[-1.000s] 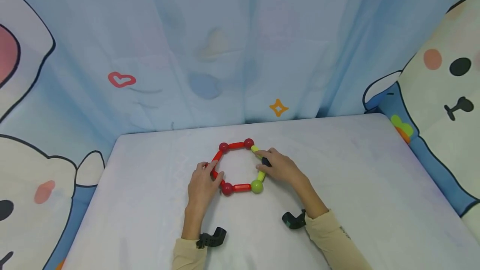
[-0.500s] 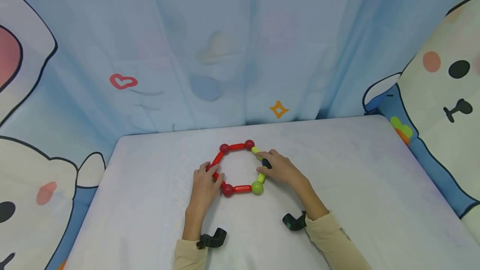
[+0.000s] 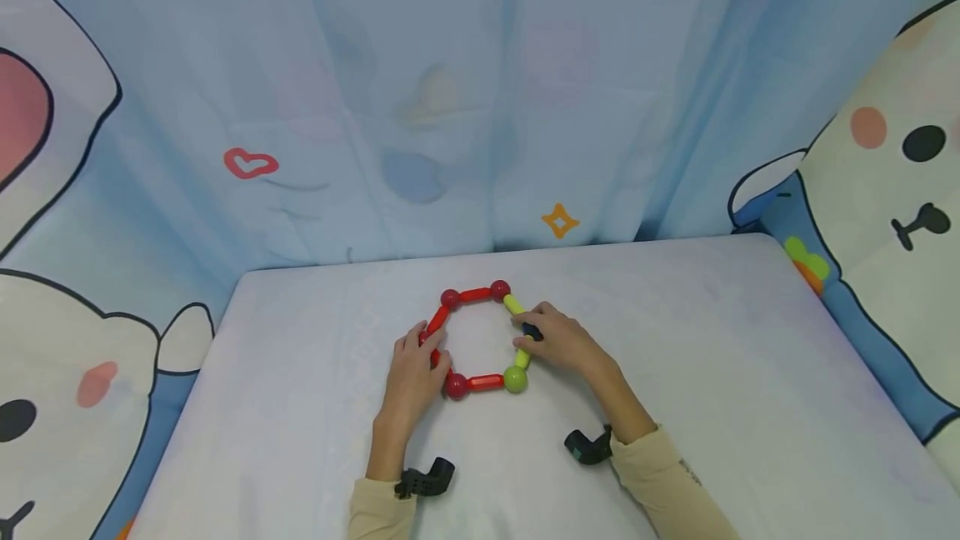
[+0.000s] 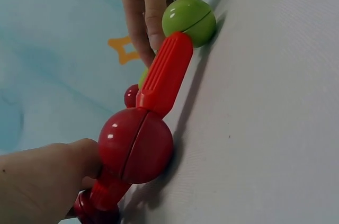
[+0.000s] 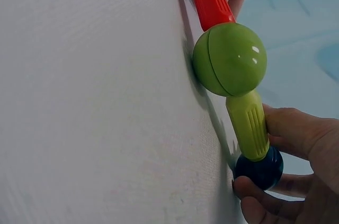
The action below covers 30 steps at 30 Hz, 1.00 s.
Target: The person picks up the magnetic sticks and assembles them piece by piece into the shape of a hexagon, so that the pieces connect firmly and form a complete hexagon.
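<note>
A closed ring of magnetic rods and balls lies flat on the table, roughly six-sided. Its left part has red rods (image 3: pixel 486 382) and dark red balls (image 3: pixel 457 386); its right part has yellow-green rods (image 3: pixel 522 358), a green ball (image 3: pixel 515 379) and a dark blue ball (image 5: pixel 260 168). My left hand (image 3: pixel 414 370) holds the ring's left corner, fingers curled over a red ball mostly hidden beneath them. On the opposite side my right hand (image 3: pixel 561 342) grips the dark blue ball, its thumb against a yellow-green rod in the right wrist view.
The white-covered table (image 3: pixel 300 407) runs back to a blue patterned curtain (image 3: pixel 420 107). Printed cartoon animals flank it on both sides. A black wrist camera (image 3: pixel 427 477) sits on the left wrist, another camera (image 3: pixel 588 445) on the right.
The left hand has shifted slightly right, pushing the ring's left corner inward. The right hand keeps its hold almost in place. The whole head view has tilted a little.
</note>
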### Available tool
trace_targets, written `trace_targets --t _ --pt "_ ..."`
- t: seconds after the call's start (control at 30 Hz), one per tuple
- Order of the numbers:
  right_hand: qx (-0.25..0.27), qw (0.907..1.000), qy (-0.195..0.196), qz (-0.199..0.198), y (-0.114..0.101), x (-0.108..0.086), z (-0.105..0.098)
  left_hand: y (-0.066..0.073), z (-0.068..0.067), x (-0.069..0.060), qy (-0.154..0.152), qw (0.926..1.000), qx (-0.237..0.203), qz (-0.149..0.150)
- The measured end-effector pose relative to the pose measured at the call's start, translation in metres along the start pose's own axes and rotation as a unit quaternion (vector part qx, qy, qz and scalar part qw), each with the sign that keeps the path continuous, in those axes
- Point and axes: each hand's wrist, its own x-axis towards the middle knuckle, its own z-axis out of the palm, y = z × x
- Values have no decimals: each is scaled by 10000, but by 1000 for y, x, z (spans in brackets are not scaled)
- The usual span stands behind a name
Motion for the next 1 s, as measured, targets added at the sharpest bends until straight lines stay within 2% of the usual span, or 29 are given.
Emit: trace_targets --t 0.1,0.4,0.7,1.0 --pt "-1 10000 45 -74 0 0 1 0 2 -1 129 9999 29 64" --pt "-104 9998 13 -144 -1 2 3 3 8 0 318 9994 107 16" --pt "-13 10000 -67 -48 -1 1 3 1 7 1 186 9997 156 19" --pt "-115 9999 -75 15 0 -1 0 -1 5 6 76 9995 -302 55"
